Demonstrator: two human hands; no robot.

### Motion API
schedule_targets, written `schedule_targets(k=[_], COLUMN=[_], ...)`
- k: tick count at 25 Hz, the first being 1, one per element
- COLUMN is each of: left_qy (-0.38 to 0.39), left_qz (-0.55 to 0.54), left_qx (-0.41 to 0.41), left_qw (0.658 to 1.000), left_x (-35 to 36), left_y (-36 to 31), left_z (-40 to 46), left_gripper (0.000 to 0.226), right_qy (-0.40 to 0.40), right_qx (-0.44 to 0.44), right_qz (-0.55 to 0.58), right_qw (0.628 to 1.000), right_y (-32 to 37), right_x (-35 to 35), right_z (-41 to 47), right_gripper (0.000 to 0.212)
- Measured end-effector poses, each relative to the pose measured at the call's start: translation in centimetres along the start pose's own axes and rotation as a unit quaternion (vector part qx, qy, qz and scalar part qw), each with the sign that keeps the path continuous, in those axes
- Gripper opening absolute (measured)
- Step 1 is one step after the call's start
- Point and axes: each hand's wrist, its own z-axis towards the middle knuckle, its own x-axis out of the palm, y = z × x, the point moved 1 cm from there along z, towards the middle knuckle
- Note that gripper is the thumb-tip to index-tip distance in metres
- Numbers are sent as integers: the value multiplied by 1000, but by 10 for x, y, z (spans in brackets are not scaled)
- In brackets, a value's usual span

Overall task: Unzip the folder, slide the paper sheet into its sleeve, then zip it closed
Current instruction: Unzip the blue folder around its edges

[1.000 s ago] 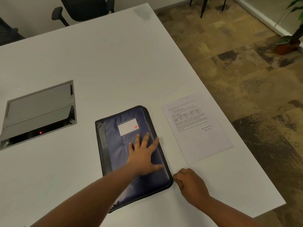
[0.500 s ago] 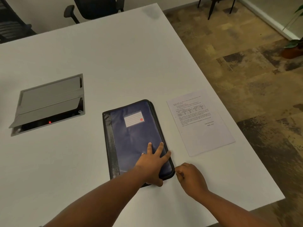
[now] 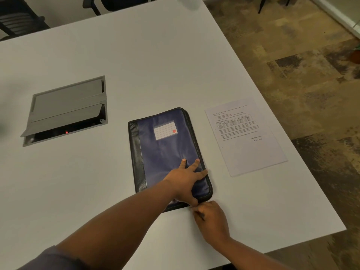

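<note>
Left hand and forearm cover the folder near-left corner and part of its near edge. Right hand fingertips bunch at the near edge; what the grip closes on is too small to resolve. Printed text on paper sheet illegible. Chairs cropped by far edge. Worktop cut off left and near.

folder: glossy blue fabric, black leatherette spine | paper sheet: matt white | table: smooth matt white
</note>
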Motion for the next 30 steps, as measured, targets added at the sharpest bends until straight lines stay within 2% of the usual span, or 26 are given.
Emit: schedule_targets(k=[5, 8, 11, 18, 30], left_qy=[-26, -48, -41, -29, -42], left_qz=[-7, 3, 19, 23, -20], left_qx=[3, 13, 12, -49, -55], left_qw=[1000, 999, 999, 998, 997], left_x=[6, 12, 21, 43, 40], left_y=[2, 12, 27, 35, 33], left_z=[-1, -9, -27, -60, -52], left_gripper=[110, 106, 108, 112, 108], right_qy=[-14, -33, -31, -42, -65], right_qx=[6, 24, 34, 46, 86], right_qz=[-19, -26, -23, -45, -52], right_qw=[1000, 999, 999, 997, 993], right_y=[35, 38, 38, 38, 44], right_x=[35, 45, 47, 49, 58], right_z=[-8, -13, -16, -19, -20], right_gripper=[6, 13, 16, 10, 8])
